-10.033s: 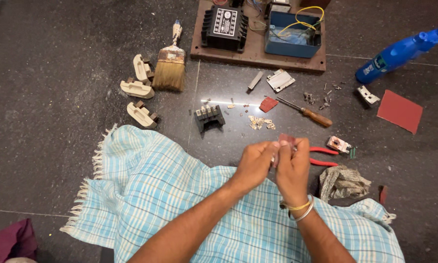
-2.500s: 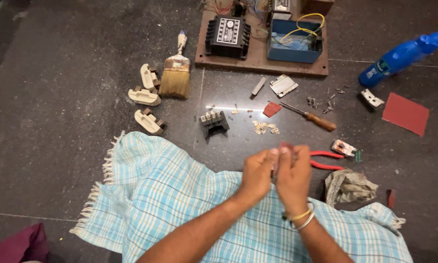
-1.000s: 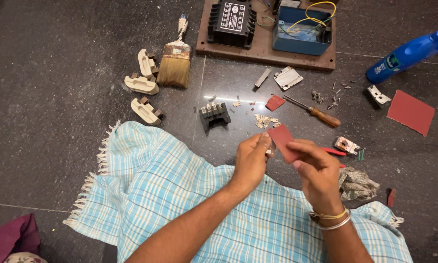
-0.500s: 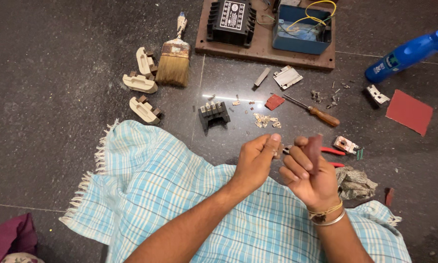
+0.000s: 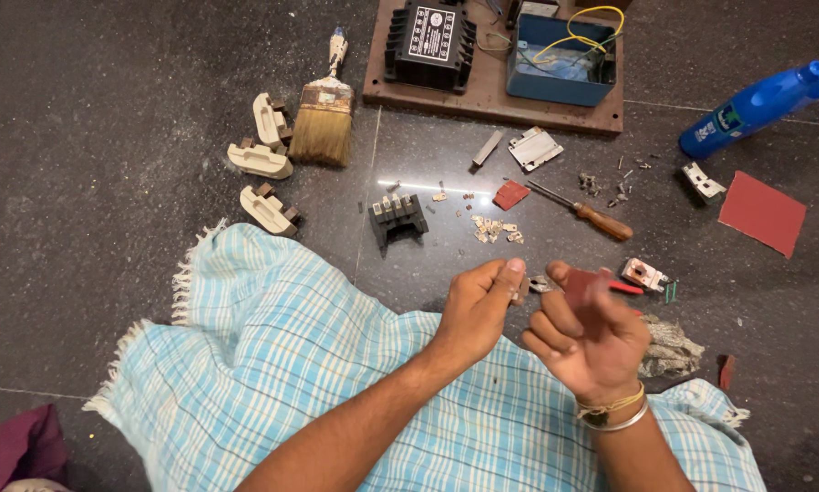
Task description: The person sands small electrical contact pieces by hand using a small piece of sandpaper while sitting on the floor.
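Note:
My left hand (image 5: 478, 305) pinches a small metal part (image 5: 524, 290) between thumb and forefinger, just above the edge of a blue checked cloth (image 5: 282, 364) over my lap. My right hand (image 5: 592, 337), with bangles on the wrist, is close beside it on the right. Its fingers curl around a small reddish piece of sandpaper (image 5: 581, 282), which lies near the metal part. Red plier handles (image 5: 626, 288) lie on the floor just behind the right hand.
On the dark floor are a black terminal block (image 5: 398, 217), small loose metal pieces (image 5: 496, 228), a screwdriver (image 5: 584, 212), a paint brush (image 5: 323, 118), three cream fuse holders (image 5: 260, 162), a red sandpaper sheet (image 5: 761, 211), a blue bottle (image 5: 765, 98), a rag (image 5: 669, 344) and a wooden board (image 5: 491, 87).
My hands were pressed together, then the right hand drew away to the right with the sandpaper piece. It has now come back close to the left hand.

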